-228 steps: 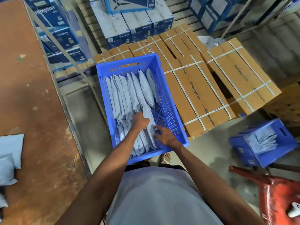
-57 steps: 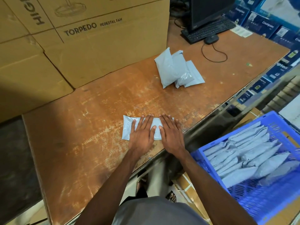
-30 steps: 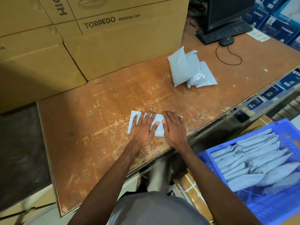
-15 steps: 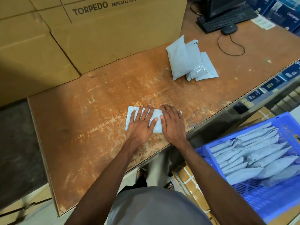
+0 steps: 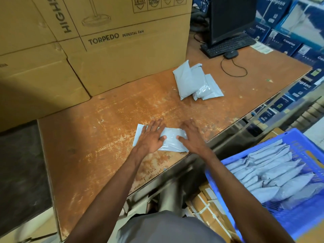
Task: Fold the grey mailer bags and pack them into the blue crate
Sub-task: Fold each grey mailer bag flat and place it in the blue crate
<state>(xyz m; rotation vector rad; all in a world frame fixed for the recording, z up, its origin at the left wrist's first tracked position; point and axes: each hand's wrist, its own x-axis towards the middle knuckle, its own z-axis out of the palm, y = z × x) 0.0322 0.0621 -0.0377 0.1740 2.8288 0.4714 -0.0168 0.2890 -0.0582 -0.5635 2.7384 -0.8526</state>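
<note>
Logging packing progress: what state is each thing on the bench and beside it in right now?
Grey mailer bag under the hands: partly folded, flat on table.
Left hand: pressing it.
Right hand: pressing it.
Pile of grey mailer bags: unfolded.
Blue plastic crate: part-filled.

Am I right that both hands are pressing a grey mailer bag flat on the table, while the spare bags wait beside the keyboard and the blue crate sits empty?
Not quite: the head view shows the blue crate already holding a row of folded bags. The rest stands.
</note>
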